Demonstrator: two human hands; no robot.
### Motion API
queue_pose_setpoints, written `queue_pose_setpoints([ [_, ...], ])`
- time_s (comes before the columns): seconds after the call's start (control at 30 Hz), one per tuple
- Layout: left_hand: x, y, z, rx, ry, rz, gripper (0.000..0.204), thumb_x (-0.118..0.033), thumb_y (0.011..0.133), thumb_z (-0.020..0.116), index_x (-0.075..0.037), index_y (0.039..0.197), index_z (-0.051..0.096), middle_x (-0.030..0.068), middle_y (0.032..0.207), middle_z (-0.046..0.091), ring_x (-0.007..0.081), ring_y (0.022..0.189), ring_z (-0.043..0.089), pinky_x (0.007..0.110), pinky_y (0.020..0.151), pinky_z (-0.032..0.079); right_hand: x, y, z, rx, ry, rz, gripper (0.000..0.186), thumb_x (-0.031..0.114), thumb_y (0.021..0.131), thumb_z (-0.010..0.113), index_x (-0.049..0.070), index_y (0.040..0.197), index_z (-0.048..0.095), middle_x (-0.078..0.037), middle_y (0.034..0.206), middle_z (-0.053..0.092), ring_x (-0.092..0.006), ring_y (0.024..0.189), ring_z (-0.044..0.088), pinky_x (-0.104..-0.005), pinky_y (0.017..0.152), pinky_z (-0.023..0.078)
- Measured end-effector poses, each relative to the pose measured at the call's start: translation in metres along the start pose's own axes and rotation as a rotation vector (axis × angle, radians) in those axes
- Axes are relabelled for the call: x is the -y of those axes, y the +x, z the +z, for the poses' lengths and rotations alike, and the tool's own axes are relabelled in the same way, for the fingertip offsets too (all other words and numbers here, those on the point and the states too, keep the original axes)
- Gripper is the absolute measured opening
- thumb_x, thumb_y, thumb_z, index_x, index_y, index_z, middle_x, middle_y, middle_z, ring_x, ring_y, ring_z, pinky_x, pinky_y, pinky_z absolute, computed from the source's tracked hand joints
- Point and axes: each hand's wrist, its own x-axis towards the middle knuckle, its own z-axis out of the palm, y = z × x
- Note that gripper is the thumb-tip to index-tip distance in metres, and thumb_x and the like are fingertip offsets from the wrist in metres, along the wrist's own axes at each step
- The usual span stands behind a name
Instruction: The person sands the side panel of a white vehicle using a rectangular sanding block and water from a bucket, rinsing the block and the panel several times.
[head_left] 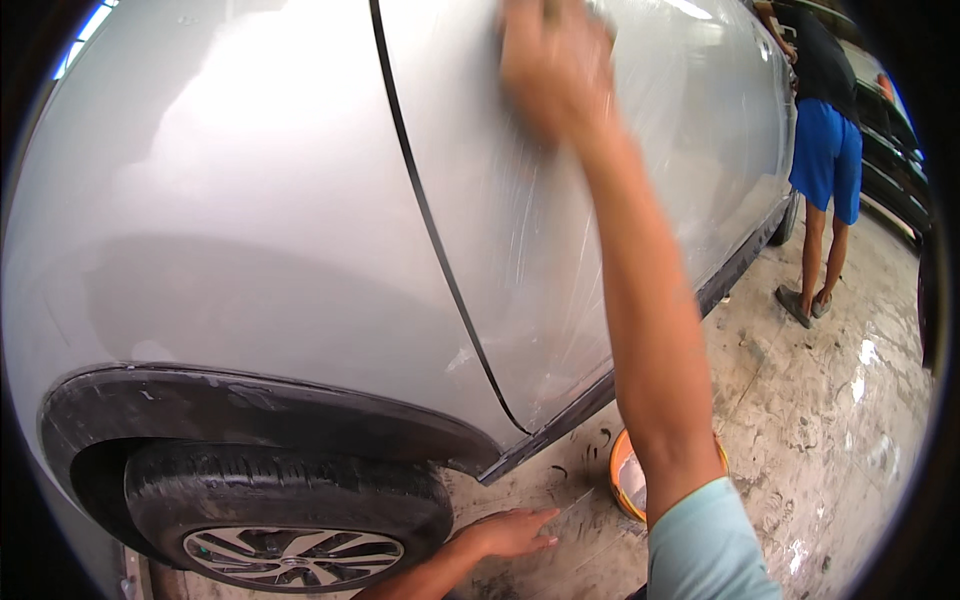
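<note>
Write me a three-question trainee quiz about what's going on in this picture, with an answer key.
1. Multiple choice: which of the person's hands is raised to the side of the silver car? A) left B) right C) both
2. True or false: the orange bucket sits on the roof.
3. Fill in: the co-worker farther along wears ____ shorts.

Key:
1. B. The right hand is up there, motion-blurred; the left hand is low, near the tire.
2. False; it stands on the floor.
3. Blue.
</note>
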Motion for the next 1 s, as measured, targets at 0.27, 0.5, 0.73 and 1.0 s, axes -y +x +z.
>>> queue_pose_setpoints([
  [0.27,0.000,-0.030,-0.008,-0.047,-0.018,-0.108,0.068,-0.048,0.098,0.045,-0.007,0.149,0.026,0.0230,0.142,0.043,0.0369,0.131,0.043,0.040,0.109,0.035,0.056,-0.165,-0.003,0.164,0.266,-0.098,0.063,0.021,0.088,0.044,0.000,0.147,0.032,-0.020,0.145,0.043,-0.0336,0.136,0.040,-0.0427,0.115,0.024],
  [0.5,-0.014,-0.018,-0.011,-0.061,-0.069,-0.080,0.066,-0.044,0.097,0.048,-0.007,0.148,0.027,0.0249,0.142,0.043,0.0383,0.131,0.042,0.045,0.107,0.037,-0.063,-0.027,-0.024,0.206,-0.293,0.214,0.035,0.021,0.092,0.034,-0.002,0.119,0.040,-0.019,0.134,0.040,-0.0351,0.124,0.034,-0.0483,0.104,0.023],
  [0.73,0.004,-0.021,-0.016,0.024,-0.020,-0.184,0.067,-0.046,0.097,0.047,-0.003,0.146,0.031,0.0258,0.142,0.043,0.0380,0.132,0.042,0.041,0.110,0.033,0.045,-0.234,-0.010,-0.017,0.410,0.167,0.067,0.020,0.087,0.037,-0.002,0.149,0.024,-0.017,0.156,0.026,-0.0280,0.147,0.017,-0.0448,0.118,0.011],
  [1.0,0.003,-0.022,-0.011,-0.089,-0.047,-0.184,0.066,-0.044,0.096,0.049,-0.006,0.147,0.031,0.0263,0.140,0.045,0.0386,0.131,0.043,0.042,0.108,0.035,-0.098,-0.169,-0.020,-0.134,0.114,0.555,0.066,0.018,0.088,0.038,0.001,0.150,0.023,-0.017,0.156,0.024,-0.0320,0.145,0.022,-0.0448,0.117,0.014],
])
